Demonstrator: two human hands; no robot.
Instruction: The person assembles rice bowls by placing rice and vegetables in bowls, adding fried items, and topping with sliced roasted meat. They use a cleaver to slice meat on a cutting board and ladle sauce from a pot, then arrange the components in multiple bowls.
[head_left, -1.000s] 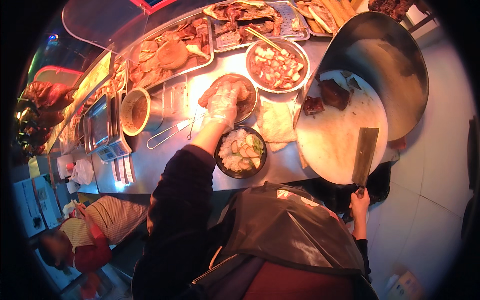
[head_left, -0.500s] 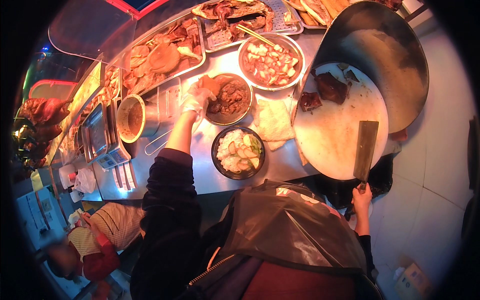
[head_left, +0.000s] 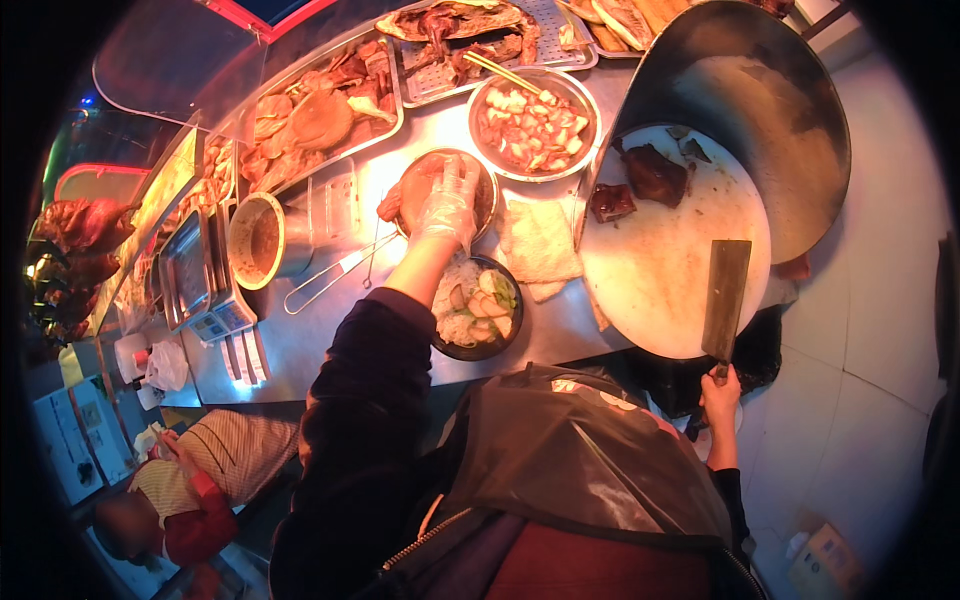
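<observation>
My left hand (head_left: 449, 198), in a clear plastic glove, reaches over the metal bowl (head_left: 494, 213) of dark sauced meat. It grips a reddish-brown piece of meat (head_left: 408, 193) at the bowl's left side; its fingertips are partly hidden. Just below that wrist is a black takeaway bowl (head_left: 472, 352) with white rice (head_left: 456, 328) and sliced vegetables (head_left: 490, 305). On the right, my bare right hand (head_left: 719, 395) is closed round the handle of a broad cleaver (head_left: 726, 300), its blade over the round white chopping board (head_left: 670, 290). Dark glazed meat pieces (head_left: 655, 175) lie on the board's far part.
A curved metal guard (head_left: 810, 150) stands round the board. Beyond are a bowl (head_left: 533, 125) with chopsticks and trays of cooked meat (head_left: 320, 120). A folded cloth (head_left: 540, 240), a wire-handled strainer (head_left: 345, 265) and a metal pot (head_left: 262, 240) sit nearby. Another person (head_left: 200, 500) is at lower left.
My left hand has moved right from the bowl's left edge to over its middle, and the piece of meat has gone lower and left. The right hand and cleaver have barely moved.
</observation>
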